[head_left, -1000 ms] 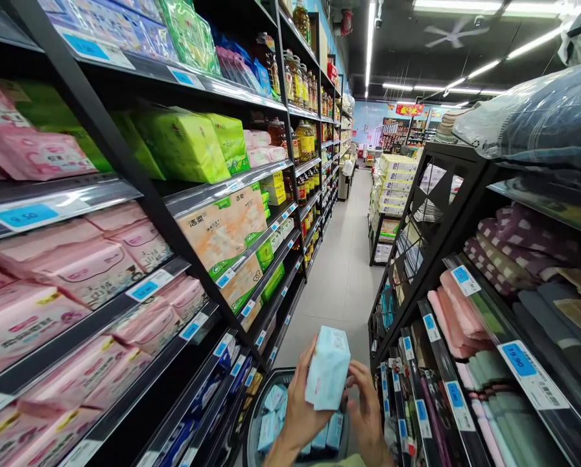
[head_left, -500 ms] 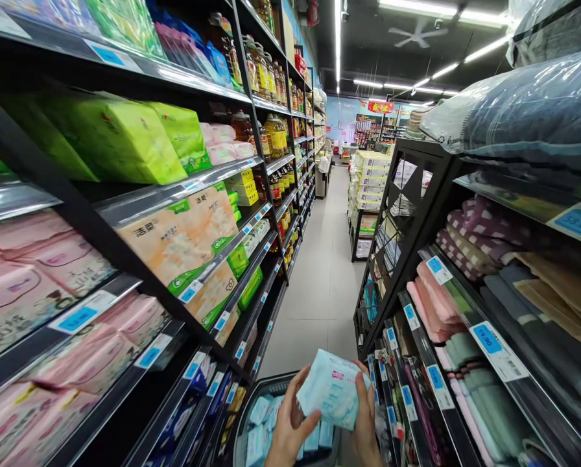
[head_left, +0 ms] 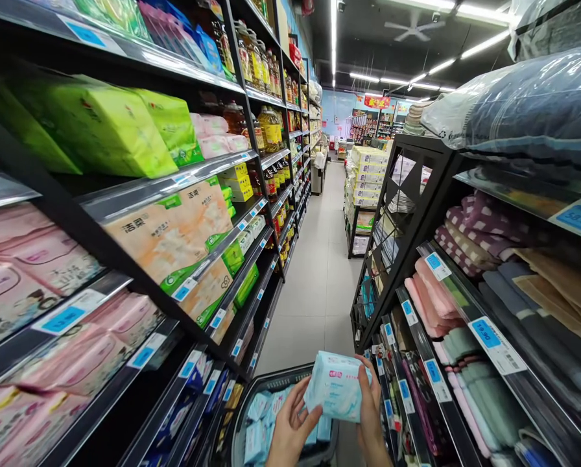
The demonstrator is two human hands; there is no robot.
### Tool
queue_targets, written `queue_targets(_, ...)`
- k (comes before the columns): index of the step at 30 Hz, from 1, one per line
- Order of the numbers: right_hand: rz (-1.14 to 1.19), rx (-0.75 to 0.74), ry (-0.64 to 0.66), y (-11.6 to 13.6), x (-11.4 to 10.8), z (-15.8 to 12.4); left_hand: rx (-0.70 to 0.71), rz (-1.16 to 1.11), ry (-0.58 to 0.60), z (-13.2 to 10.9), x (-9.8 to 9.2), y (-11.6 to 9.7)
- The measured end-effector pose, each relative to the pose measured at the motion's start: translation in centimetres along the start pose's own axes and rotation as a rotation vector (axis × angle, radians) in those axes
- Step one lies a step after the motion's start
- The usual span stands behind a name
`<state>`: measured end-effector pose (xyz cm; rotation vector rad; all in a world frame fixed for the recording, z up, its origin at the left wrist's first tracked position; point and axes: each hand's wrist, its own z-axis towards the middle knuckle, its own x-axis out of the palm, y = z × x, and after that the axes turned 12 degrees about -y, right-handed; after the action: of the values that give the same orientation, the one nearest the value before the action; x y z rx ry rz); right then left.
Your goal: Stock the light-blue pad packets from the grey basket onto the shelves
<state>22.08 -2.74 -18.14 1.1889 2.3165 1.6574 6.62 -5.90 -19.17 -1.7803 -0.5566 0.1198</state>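
Between both hands is a light-blue soft package (head_left: 336, 388) with pink and blue print, its front turned toward me. My left hand (head_left: 294, 421) grips its left edge, the thumb against the front and fingers behind. On the other edge, my right hand (head_left: 369, 405) is closed with the thumb on the front and its fingers partly hidden behind. Below the package and to the left, a dark shopping basket (head_left: 240, 415) holds several similar light-blue packages (head_left: 256, 442). Part of the basket is hidden by my left hand and the held package.
Shelves on the left carry pink tissue packs (head_left: 83, 363), green tissue packs (head_left: 100, 123) and bottles of oil (head_left: 271, 133). Folded towels (head_left: 436, 295) fill the right rack, with bagged bedding (head_left: 524, 104) on top. A tiled aisle (head_left: 314, 259) runs ahead past stacked packs (head_left: 368, 172).
The package has turned slightly to sit more level, and both hands have shifted a little right with it. The camera view has moved slightly.
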Motion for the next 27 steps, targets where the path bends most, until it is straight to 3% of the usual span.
queue_targets(7, -0.034, 0.011, 0.017, 0.1, 0.0, -0.8, -0.054, -0.08, -0.025, -0.2, -0.5, 0.1)
queue_targets(10, -0.034, 0.001, 0.093, 0.7, -0.2, -1.1, -0.07, -0.087, -0.012, 0.2, -0.6, 0.1)
queue_targets(12, -0.026, 0.011, 0.138, 0.8, -0.3, -1.0, -0.063, -0.062, -0.007, 0.4, -0.8, 0.2)
queue_targets(15, -0.031, 0.033, 0.095, 0.5, -0.2, -0.5, 0.003, 0.023, 0.024, 0.6, -1.3, 0.6)
queue_targets(18, -0.075, 0.085, 0.057, -0.1, -0.2, 0.2, 0.225, 0.217, 0.052, 0.8, -2.1, 1.1)
queue_targets(21, -0.099, 0.12, 0.018, -0.4, -0.4, 0.7, 0.681, 0.599, 0.067, 1.0, -2.7, 1.6)
queue_targets(24, -0.105, 0.12, 0.053, -0.5, -0.6, 0.6, 1.101, 0.922, 0.177, 1.0, -2.7, 2.0)
queue_targets(27, -0.035, 0.12, 0.176, -0.1, -0.9, 0.0, 1.212, 1.0, 0.07, 1.1, -2.4, 2.1)
